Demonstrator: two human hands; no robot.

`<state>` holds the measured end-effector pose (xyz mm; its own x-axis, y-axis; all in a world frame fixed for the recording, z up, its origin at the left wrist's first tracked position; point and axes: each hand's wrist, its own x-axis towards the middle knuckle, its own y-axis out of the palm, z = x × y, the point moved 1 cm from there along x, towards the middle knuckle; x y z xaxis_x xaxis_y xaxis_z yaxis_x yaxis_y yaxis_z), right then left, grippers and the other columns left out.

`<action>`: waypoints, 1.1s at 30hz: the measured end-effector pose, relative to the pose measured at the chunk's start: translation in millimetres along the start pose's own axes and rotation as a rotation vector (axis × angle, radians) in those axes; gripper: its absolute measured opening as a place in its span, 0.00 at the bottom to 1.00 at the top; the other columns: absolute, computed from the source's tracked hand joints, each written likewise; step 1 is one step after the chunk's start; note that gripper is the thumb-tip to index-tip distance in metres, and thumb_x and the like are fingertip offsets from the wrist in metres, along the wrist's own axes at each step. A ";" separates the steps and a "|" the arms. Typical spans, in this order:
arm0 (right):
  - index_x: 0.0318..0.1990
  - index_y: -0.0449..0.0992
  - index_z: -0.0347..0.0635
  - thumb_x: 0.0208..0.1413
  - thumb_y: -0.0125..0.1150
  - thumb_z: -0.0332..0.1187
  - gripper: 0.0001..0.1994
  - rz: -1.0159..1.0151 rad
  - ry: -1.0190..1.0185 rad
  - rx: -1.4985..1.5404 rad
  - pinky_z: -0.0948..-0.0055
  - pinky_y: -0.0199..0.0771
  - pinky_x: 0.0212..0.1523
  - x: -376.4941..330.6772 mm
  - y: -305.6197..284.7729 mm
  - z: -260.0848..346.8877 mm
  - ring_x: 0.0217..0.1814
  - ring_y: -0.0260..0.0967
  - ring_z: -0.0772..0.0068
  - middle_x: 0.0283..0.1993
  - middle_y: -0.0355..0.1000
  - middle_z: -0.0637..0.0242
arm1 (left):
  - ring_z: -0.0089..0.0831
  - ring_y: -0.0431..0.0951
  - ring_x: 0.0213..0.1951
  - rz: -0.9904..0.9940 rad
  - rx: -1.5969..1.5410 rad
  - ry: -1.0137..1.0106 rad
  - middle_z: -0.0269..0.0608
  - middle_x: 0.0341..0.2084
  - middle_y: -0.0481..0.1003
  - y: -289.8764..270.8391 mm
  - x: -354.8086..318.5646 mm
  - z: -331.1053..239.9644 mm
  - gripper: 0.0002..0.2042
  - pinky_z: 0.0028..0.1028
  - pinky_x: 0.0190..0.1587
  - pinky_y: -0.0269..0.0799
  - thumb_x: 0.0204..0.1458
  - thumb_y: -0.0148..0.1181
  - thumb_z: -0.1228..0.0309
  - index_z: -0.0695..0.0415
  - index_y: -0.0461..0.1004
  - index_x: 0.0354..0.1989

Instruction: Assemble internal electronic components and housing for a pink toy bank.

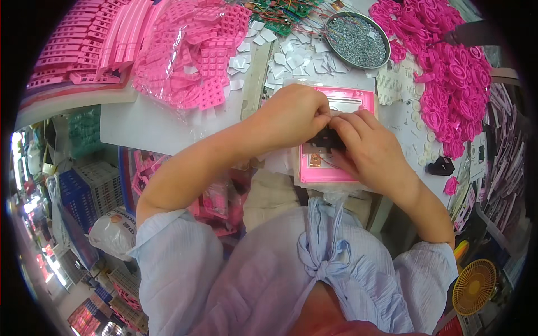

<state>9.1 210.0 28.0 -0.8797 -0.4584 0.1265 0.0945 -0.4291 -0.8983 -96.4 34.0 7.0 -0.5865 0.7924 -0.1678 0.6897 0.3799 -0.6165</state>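
A small black plastic part (325, 138) sits over the flat pink rectangular plastic frame (358, 98), long axis running away from the person. The left hand (294, 115) and right hand (367, 147), fingers curled, pinch it. Beyond the frame stands a round metal dish of grey bits (357, 39).

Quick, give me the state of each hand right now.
Left hand: closed, pinching the small black part over the pink frame.
Right hand: closed on the same black part.

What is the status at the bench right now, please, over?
Left hand and right hand both pinching a small black part over the pink frame. Frame flat on the table. Nothing between the hands and the frame.
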 end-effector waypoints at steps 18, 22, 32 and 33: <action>0.58 0.70 0.28 0.54 0.69 0.33 0.27 -0.538 0.046 0.077 0.53 0.71 0.61 -61.7 -55.1 -58.6 0.60 0.70 0.47 0.57 0.72 0.45 | 0.46 0.81 0.37 -0.385 0.796 0.356 0.46 0.29 0.81 -3.1 162.3 45.5 0.10 0.46 0.45 0.71 0.53 0.60 0.62 0.55 0.83 0.30; 0.61 0.70 0.31 0.60 0.62 0.27 0.22 -1.251 0.300 -0.065 0.61 0.72 0.62 -114.3 -139.1 -152.7 0.58 0.74 0.57 0.54 0.75 0.52 | 0.44 0.80 0.40 -0.429 0.704 0.422 0.46 0.30 0.81 -3.2 164.1 24.0 0.10 0.46 0.52 0.69 0.52 0.59 0.65 0.56 0.83 0.29; 0.62 0.70 0.37 0.63 0.60 0.35 0.22 -0.483 0.146 0.956 0.67 0.72 0.55 -26.9 -156.4 -172.4 0.51 0.69 0.70 0.49 0.73 0.59 | 0.42 0.76 0.33 -0.362 0.264 0.523 0.40 0.29 0.78 -39.5 49.1 -11.4 0.16 0.37 0.40 0.69 0.48 0.73 0.61 0.58 0.78 0.38; 0.62 0.69 0.39 0.63 0.59 0.36 0.21 -0.523 0.148 0.976 0.66 0.70 0.52 -19.3 -141.0 -150.7 0.45 0.64 0.73 0.43 0.68 0.65 | 0.41 0.75 0.36 -0.337 0.247 0.463 0.38 0.32 0.77 -35.5 19.6 -12.8 0.18 0.38 0.44 0.67 0.44 0.75 0.60 0.56 0.77 0.39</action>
<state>-57.5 396.7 88.9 -0.9590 0.0265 0.2821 -0.0352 -0.9990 -0.0259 -126.9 42.2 35.5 -0.4716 0.7939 0.3839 0.3474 0.5673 -0.7466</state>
